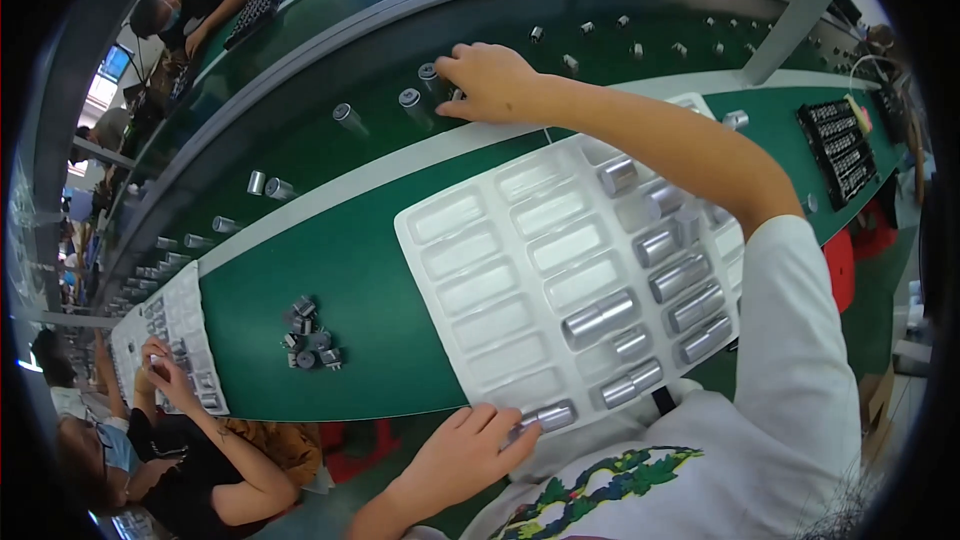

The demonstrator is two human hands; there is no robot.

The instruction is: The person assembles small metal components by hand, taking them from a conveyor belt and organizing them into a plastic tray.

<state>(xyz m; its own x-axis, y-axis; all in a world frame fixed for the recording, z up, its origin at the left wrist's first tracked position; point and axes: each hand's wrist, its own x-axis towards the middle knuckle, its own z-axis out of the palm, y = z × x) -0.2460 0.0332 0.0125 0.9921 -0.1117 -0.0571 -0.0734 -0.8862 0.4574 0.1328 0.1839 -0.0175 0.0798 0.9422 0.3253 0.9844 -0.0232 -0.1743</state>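
My left hand [465, 455] is at the near edge of a white plastic tray [435, 285]. Its index finger and thumb close around one end of a silver metal cylinder [553, 415] in a corner pocket. Stretched over the tray, my right hand [492, 83] is at the green conveyor belt. A small silver part [457, 95] shows between its thumb and fingers, mostly hidden. Right beside the fingertips stand two silver cylinders, a farther one [428, 73] and a nearer one [410, 100]. More cylinders [600, 318] lie in the tray's right-hand pockets; several left-hand pockets hold nothing.
A pile of small metal parts [310, 340] lies on the green table [330, 250]. More cylinders [280, 188] stand along the belt. A grey post [800, 15] rises at the right, near a black rack [838, 150]. A co-worker [190, 460] handles another white tray [195, 315] at left.
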